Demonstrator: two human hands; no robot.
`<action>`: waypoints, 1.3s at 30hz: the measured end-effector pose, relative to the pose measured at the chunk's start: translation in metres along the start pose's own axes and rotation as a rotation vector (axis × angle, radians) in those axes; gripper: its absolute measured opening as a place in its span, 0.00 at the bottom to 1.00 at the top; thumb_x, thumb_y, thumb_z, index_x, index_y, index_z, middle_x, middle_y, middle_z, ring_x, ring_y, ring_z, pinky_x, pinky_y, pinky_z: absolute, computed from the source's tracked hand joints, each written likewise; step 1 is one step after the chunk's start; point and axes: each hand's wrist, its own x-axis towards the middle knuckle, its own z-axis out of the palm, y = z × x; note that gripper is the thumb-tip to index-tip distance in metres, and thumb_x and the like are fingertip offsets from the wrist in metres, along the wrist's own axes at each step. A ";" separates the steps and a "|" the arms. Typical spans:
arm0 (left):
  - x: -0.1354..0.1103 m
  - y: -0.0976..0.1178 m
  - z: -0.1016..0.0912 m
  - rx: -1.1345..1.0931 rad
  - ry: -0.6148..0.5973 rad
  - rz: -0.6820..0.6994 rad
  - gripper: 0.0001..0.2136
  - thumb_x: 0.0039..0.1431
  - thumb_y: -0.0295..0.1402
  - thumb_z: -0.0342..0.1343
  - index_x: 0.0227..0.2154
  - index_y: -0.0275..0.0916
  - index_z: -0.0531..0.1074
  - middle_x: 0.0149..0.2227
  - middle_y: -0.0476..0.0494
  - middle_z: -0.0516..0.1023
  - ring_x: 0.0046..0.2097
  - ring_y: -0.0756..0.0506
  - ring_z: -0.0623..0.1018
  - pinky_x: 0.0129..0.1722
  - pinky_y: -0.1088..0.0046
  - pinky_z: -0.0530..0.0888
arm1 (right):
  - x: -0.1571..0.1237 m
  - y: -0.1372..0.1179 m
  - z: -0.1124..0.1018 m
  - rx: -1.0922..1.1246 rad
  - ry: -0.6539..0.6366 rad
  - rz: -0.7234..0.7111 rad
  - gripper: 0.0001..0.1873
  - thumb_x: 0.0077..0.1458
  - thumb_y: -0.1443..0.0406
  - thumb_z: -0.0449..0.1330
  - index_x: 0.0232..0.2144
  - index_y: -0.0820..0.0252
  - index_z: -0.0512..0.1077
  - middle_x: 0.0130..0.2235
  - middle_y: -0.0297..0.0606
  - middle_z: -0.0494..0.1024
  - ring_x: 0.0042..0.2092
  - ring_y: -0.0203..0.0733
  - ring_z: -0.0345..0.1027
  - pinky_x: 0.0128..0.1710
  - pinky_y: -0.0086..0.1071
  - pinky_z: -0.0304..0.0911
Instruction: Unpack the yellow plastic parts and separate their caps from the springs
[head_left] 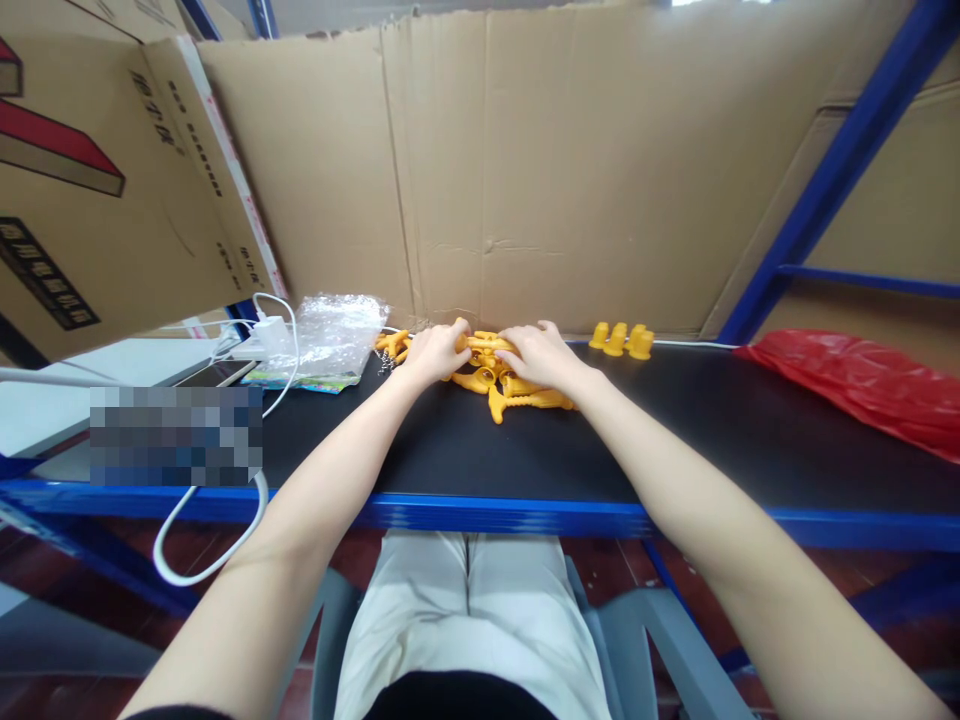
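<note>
A pile of yellow plastic pieces lies on the black tabletop, some hollow at the end and some branched with a ridged stem. My left hand is curled at the pile's left side, gripping the end of a long yellow plastic piece. From the right, my right hand closes over the same piece's other end, thumb toward the middle. Parts of the pile are hidden under both hands. Further yellow pieces lie just left of my left hand, beside a thin dark coil.
Several yellow cup-shaped pieces stand at the back right. A red plastic bag lies at far right, clear plastic packaging at left near a white charger and cables. Cardboard walls the back; a blue edge runs along the front.
</note>
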 end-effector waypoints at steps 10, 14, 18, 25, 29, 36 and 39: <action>0.001 -0.002 0.002 -0.024 -0.012 -0.001 0.15 0.56 0.38 0.51 0.47 0.45 0.68 0.37 0.43 0.79 0.41 0.41 0.78 0.38 0.69 0.69 | 0.000 -0.002 -0.002 0.000 0.000 -0.009 0.16 0.62 0.64 0.48 0.47 0.64 0.69 0.47 0.49 0.75 0.49 0.50 0.64 0.49 0.42 0.49; 0.001 -0.002 0.001 -0.041 -0.006 -0.017 0.15 0.56 0.39 0.52 0.46 0.44 0.68 0.37 0.43 0.79 0.41 0.41 0.78 0.38 0.69 0.70 | -0.002 -0.005 -0.007 -0.026 0.071 -0.042 0.13 0.60 0.66 0.50 0.45 0.63 0.68 0.45 0.49 0.75 0.47 0.51 0.63 0.48 0.41 0.49; 0.002 -0.004 0.002 -0.048 -0.001 -0.017 0.15 0.55 0.40 0.52 0.46 0.44 0.69 0.36 0.42 0.78 0.41 0.41 0.78 0.38 0.69 0.70 | -0.004 -0.007 -0.010 -0.048 0.133 -0.071 0.13 0.58 0.68 0.51 0.45 0.62 0.67 0.46 0.49 0.73 0.48 0.50 0.63 0.48 0.40 0.48; 0.002 -0.007 0.005 -0.028 -0.004 -0.012 0.15 0.54 0.39 0.52 0.45 0.44 0.69 0.35 0.43 0.79 0.39 0.41 0.78 0.36 0.69 0.69 | 0.000 -0.005 0.000 -0.045 0.091 -0.007 0.19 0.64 0.61 0.45 0.52 0.64 0.65 0.49 0.50 0.74 0.50 0.51 0.63 0.49 0.44 0.45; 0.002 -0.008 0.006 -0.031 -0.012 -0.003 0.15 0.54 0.38 0.52 0.45 0.44 0.70 0.36 0.43 0.79 0.40 0.40 0.78 0.36 0.69 0.69 | 0.000 -0.006 0.002 -0.064 0.032 -0.013 0.20 0.65 0.63 0.42 0.52 0.62 0.67 0.47 0.48 0.75 0.47 0.50 0.64 0.48 0.44 0.45; 0.002 -0.007 0.005 -0.022 -0.018 -0.005 0.14 0.54 0.39 0.52 0.44 0.45 0.70 0.36 0.44 0.79 0.40 0.42 0.78 0.36 0.70 0.69 | -0.002 -0.007 -0.002 -0.119 0.032 -0.044 0.17 0.63 0.64 0.46 0.48 0.63 0.70 0.45 0.49 0.74 0.47 0.50 0.62 0.47 0.43 0.46; 0.002 -0.006 0.005 -0.024 -0.016 -0.004 0.15 0.54 0.39 0.52 0.44 0.45 0.70 0.35 0.44 0.79 0.39 0.42 0.78 0.36 0.70 0.68 | -0.002 -0.008 -0.005 -0.137 0.038 -0.054 0.17 0.61 0.65 0.49 0.48 0.64 0.70 0.46 0.50 0.73 0.48 0.51 0.61 0.48 0.43 0.46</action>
